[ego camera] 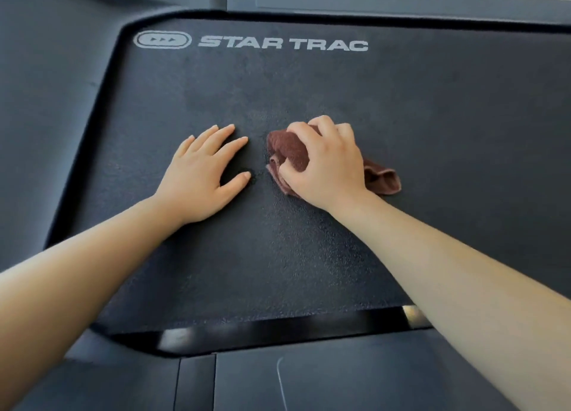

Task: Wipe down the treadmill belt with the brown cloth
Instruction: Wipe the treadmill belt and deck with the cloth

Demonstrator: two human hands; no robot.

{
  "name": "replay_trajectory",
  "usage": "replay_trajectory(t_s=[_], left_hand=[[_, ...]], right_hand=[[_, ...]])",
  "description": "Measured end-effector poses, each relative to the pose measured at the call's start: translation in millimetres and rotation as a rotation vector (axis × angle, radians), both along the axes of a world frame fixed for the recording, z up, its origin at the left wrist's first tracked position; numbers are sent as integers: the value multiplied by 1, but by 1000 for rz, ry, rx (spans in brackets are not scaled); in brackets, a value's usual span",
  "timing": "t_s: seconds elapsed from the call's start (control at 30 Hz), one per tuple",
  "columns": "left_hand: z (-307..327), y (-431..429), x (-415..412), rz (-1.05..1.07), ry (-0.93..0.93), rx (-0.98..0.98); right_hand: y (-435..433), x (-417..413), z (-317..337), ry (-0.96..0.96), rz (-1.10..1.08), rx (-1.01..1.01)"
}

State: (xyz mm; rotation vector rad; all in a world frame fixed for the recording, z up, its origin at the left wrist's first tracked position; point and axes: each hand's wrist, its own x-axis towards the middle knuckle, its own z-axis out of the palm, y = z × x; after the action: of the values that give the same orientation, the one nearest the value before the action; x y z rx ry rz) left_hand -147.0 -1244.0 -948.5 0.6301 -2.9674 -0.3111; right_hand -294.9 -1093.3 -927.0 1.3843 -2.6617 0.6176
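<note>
Watching remotely, I look down on a dark treadmill belt with a grainy, pebbled surface. White STAR TRAC lettering is printed near its far end, and a smooth grey side rail runs along the left. The right hand, fingers curled, grips a bunched brown cloth of soft ribbed terry and presses it on the belt about mid-width; a crumpled tail with a paler hem sticks out to the right of the wrist. The left hand lies flat and relaxed on the belt, fingers straight and spread, just beside the cloth without touching it.
</note>
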Motion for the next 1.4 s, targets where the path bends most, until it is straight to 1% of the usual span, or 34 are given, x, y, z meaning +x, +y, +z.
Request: replay_trajectory(t_s=[0.13, 0.33, 0.43, 0.57, 0.67, 0.83, 1.0, 1.13, 1.4], left_hand=[[0, 0, 0, -12, 1, -2], [0, 0, 0, -8, 15, -6], [2, -1, 1, -14, 3, 18], [6, -9, 15, -90, -1, 68], [8, -15, 36, -121, 9, 74], [14, -27, 60, -138, -52, 19], [19, -52, 77, -76, -75, -7], [15, -67, 61, -42, -77, -25], [1, -131, -2, 93, 15, -14]], right_hand=[[16, 15, 1, 2, 36, -5], [77, 69, 3, -32, 226, 2], [96, 86, 2, -20, 242, 1], [92, 89, 3, 12, 221, -3], [79, 87, 2, 24, 193, -15], [36, 78, -1, 25, 151, -35], [-13, 68, -5, 3, 115, -36], [-52, 60, -8, 5, 109, -33], [-124, 21, -12, 24, 93, -53]])
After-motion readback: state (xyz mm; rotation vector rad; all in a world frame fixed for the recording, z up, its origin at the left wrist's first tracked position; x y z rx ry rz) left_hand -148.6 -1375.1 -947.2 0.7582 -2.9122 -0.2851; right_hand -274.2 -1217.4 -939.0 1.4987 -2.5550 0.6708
